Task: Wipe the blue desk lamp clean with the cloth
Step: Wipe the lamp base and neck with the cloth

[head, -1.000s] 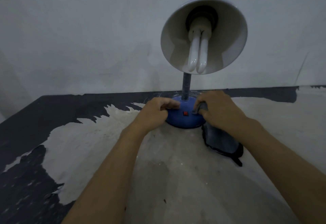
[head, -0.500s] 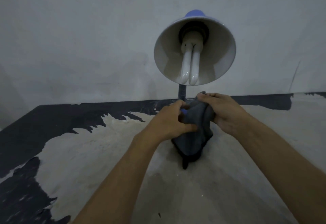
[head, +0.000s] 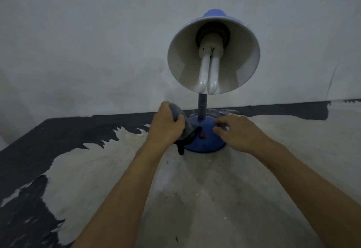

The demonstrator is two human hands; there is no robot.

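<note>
The blue desk lamp [head: 205, 142] stands at the back of the table, its round base bearing a red switch [head: 202, 136]. Its flexible neck [head: 202, 107] rises to a blue shade [head: 214, 52] tilted toward me, white inside, with a white tube bulb. My left hand [head: 166, 124] grips a dark grey cloth [head: 185, 126] against the left side of the base; a black corner of the cloth hangs down to the table. My right hand [head: 238, 130] rests on the right side of the base with its fingers spread and bent over the dome.
The table [head: 195, 199] has a worn pale top with peeling black paint along the left and back edges. A grey wall [head: 97, 42] rises right behind the lamp.
The cloth has passed from both hands to my left hand alone and moved to the base's left side. My right hand has let go and dropped onto the base's right side.
</note>
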